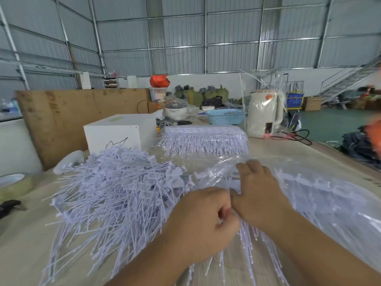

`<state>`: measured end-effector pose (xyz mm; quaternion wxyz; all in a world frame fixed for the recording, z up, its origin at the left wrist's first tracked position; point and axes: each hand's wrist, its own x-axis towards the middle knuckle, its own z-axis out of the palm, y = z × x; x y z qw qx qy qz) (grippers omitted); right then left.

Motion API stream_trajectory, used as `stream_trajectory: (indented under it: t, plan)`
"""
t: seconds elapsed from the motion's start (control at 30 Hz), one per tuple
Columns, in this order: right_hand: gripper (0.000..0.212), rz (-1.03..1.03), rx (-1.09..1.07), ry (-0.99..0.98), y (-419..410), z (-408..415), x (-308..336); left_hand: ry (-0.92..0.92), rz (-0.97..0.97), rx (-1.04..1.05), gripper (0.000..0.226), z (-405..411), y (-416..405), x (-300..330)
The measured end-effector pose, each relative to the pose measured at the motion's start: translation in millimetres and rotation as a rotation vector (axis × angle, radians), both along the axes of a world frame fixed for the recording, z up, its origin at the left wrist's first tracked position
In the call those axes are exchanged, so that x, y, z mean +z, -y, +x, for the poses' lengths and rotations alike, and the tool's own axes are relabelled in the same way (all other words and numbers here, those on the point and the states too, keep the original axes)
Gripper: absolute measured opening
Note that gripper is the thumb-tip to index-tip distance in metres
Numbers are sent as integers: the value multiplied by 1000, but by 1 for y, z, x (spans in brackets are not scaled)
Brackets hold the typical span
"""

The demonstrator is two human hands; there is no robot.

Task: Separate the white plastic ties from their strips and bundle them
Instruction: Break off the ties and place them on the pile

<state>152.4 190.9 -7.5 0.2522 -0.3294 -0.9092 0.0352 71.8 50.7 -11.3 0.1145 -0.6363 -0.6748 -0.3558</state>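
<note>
- A white box (117, 131) stands toward the far left of the bench (288, 149), in front of a brown board (68, 112) propped along the left edge.
- A blue basket (225, 116) and a cream kettle (265, 114) wrapped in clear film sit at the far edge, the kettle to the right.
- A neat stack of ties on their strips (204, 139) lies in clear wrap mid-bench, beyond the hands.
- A big loose heap of white plastic ties (115, 188) spreads over the left half of the bench, reaching the near edge.
- A clear plastic bag (321, 195) with more ties covers the right side and partly hides what lies beneath the right hand.
- The left hand (198, 221) is fisted, knuckles up, its fingers curled round a bunch of ties whose tails fan toward the near edge.
- The right hand (257, 195) touches the left, palm down; its fingers reach onto the same bunch, but the exact hold is hidden.
</note>
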Motion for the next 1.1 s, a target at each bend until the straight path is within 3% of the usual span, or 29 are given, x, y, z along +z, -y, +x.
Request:
stream_trajectory:
  t: [0.13, 0.23, 0.3, 0.37, 0.43, 0.5, 0.57, 0.63, 0.7, 0.77, 0.83, 0.9, 1.03, 1.1]
  plan:
    - [59, 6, 21, 110, -5, 2, -3, 12, -60, -178, 16, -1, -1, -1]
    - [43, -37, 50, 131, -3, 5, 3, 121, -115, -272, 24, -2, 7, -4]
    - [32, 12, 87, 100, 0, 8, 10, 311, -119, -241, 32, -4, 1, 5]
    - [25, 29, 158, -18, 2, 10, 17, 648, -207, -171, 41, -20, -2, 1]
    - [20, 44, 222, -130, 6, 14, 24, 976, -151, -258, 67, -33, -1, 2]
    - [15, 83, 255, -206, 9, 18, 31, 1043, 49, -427, 89, -38, 3, 10]
    - [12, 89, 302, -268, 11, 24, 38, 1208, 95, -533, 98, -40, 9, 18]
    - [11, 87, 377, -290, 15, 31, 46, 1143, 108, -475, 82, -44, 8, 13]
    - [14, 99, 444, -269, 20, 37, 53, 867, 101, -205, 49, -43, 3, 9]
    - [19, 102, 481, -239, 26, 42, 59, 677, -4, -111, 41, -37, -2, 7]
    - [27, 66, 477, -186, 31, 48, 64, 681, -92, -179, 40, -37, 3, -3]
    - [37, 41, 469, -111, 32, 52, 67, 831, -60, -189, 38, -41, 4, -4]
    - [42, 106, 477, -34, 36, 59, 72, 1086, -63, -142, 75, -37, -9, 10]
    - [42, 148, 487, -64, 38, 61, 72, 1123, -9, -178, 77, -41, -7, 5]
